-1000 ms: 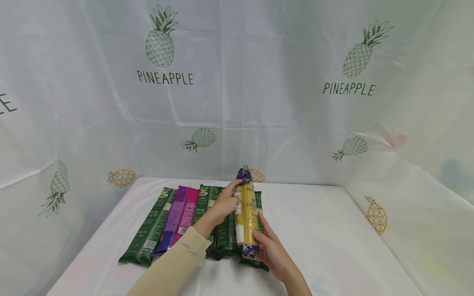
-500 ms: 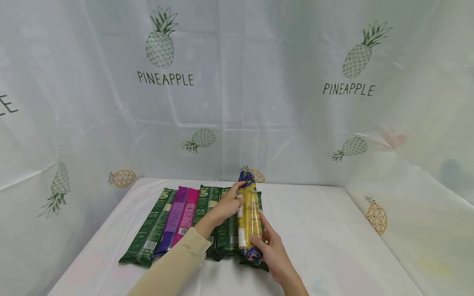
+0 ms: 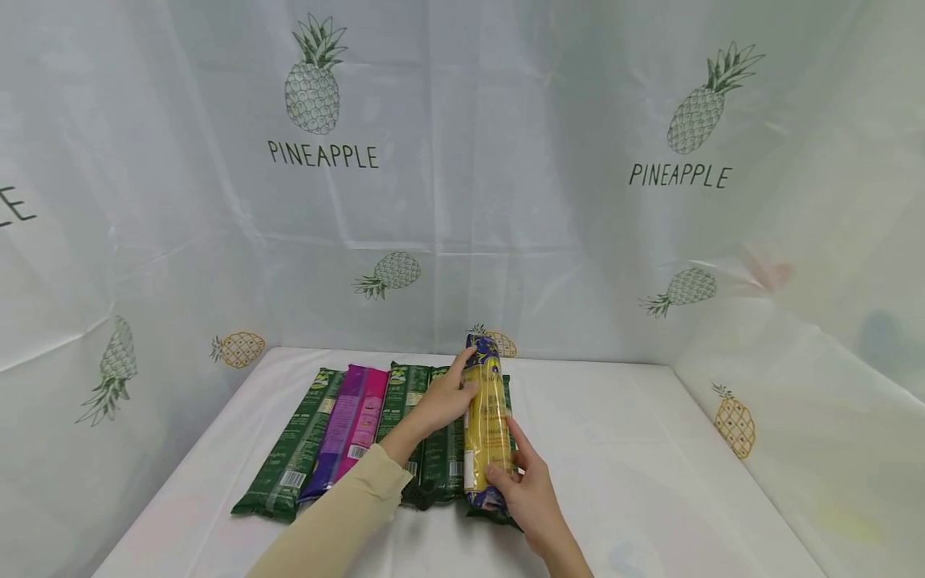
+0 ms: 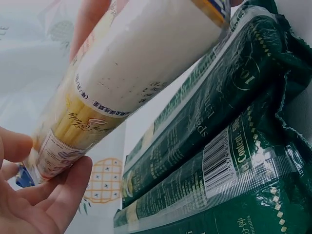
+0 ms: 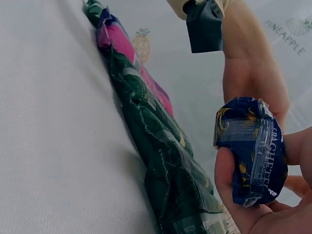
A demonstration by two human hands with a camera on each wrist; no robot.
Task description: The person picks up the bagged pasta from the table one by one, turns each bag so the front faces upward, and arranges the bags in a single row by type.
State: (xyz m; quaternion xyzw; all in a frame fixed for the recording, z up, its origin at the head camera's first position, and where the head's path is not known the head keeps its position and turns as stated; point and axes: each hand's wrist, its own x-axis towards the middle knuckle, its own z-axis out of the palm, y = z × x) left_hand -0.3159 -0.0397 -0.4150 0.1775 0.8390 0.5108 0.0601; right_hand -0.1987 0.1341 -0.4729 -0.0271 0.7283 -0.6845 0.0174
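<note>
A yellow spaghetti packet with blue ends is held up off the table, over the rightmost green packet, which it mostly hides. My left hand grips its far end; in the left wrist view the thumb and fingers lie on either side of it. My right hand holds the near end, thumb on top. In the right wrist view the blue end faces the camera between thumb and fingers. The packet's white label shows in the left wrist view.
Left of the held packet lie a green packet, another green packet, a purple and pink packet and a far-left green packet, side by side on the white table. A pineapple-print curtain encloses the table.
The spaghetti packet has shifted slightly right and turned about its length, so its yellow front faces up more and the white label shows less. Both hands keep hold; the other packets stay put.
</note>
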